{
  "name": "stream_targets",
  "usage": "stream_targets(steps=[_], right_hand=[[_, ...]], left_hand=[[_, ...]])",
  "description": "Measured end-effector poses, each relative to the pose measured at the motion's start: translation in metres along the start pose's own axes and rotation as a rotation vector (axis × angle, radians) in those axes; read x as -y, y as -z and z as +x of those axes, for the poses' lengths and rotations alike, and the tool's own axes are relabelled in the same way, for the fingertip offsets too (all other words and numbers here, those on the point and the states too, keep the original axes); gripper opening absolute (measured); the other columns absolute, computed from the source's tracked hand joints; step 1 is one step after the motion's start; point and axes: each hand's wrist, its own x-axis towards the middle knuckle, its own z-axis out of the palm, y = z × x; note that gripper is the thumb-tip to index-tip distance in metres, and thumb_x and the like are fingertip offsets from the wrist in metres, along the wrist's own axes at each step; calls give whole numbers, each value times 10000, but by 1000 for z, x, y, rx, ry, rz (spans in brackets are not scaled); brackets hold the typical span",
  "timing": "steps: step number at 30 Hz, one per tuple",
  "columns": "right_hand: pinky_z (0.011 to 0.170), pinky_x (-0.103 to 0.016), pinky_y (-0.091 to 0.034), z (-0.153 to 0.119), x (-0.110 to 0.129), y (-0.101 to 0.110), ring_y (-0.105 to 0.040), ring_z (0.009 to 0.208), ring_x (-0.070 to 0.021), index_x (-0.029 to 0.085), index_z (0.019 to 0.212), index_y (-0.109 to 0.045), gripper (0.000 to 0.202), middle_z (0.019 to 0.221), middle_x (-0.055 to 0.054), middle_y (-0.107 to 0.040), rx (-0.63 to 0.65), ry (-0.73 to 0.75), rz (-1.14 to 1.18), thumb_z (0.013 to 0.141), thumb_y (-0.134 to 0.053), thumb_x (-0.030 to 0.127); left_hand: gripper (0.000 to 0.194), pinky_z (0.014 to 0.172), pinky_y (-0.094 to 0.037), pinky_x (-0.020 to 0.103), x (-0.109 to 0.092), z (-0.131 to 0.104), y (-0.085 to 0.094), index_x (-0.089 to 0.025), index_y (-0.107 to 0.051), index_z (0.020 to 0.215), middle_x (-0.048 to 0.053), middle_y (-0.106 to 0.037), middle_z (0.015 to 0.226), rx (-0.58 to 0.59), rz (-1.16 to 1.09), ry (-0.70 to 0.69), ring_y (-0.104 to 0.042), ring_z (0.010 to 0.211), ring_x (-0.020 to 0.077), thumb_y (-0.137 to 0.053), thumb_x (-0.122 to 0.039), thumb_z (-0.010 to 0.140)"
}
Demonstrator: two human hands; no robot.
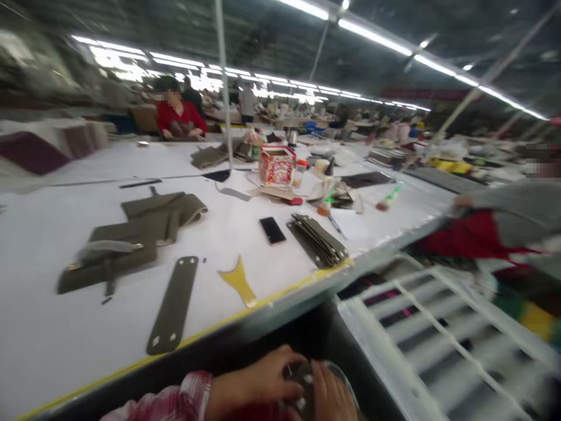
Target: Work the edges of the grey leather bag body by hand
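Low in the view, below the table's front edge, my left hand (263,377), in a plaid sleeve, has its fingers closed on a dark olive strip (305,387) with pale diamond-shaped cutouts. My right hand (333,393) presses its fingers over the other side of that strip; its lower part is cut off by the frame. On the white table (109,327) lies a similar long olive strip (173,307) with rounded ends and diamond cutouts. A yellow forked piece (239,282) is to its right. Several more olive strips (318,241) form a fanned stack near the edge.
Folded olive bag parts (135,234) lie at left. A phone (272,230), a red printed box (277,167) and small bottles (325,204) stand or lie farther back. A white slatted rack (438,345) is at right. Beyond the table sits a person in red (179,117).
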Motion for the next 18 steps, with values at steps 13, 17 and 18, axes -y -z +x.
stream_targets(steps=[13,17,18], right_hand=[[1012,-469,-321,-11,5,45,-409,1189,-306,118,1312,-420,872,1311,-136,-459,364,-197,162,632,-605,631],[954,-455,-409,5,16,53,-462,1147,-297,300,1257,-493,738,1205,-50,-549,244,-208,87,587,-685,545],[910,-469,-436,16,21,55,-472,1130,-301,362,1215,-519,645,1147,-41,-575,176,-188,82,610,-695,503]], left_hand=[[483,825,-437,296,9,4,-10,-217,-500,1190,33,-525,1012,-13,67,72,-518,905,180,-607,-340,736],[400,828,-453,315,-10,-4,-8,-200,-481,1183,58,-541,1082,-69,353,-31,-533,938,189,-543,-289,798],[382,801,-465,328,-17,-7,-4,-189,-463,1203,74,-535,1111,-31,556,-142,-540,933,194,-487,-317,843]])
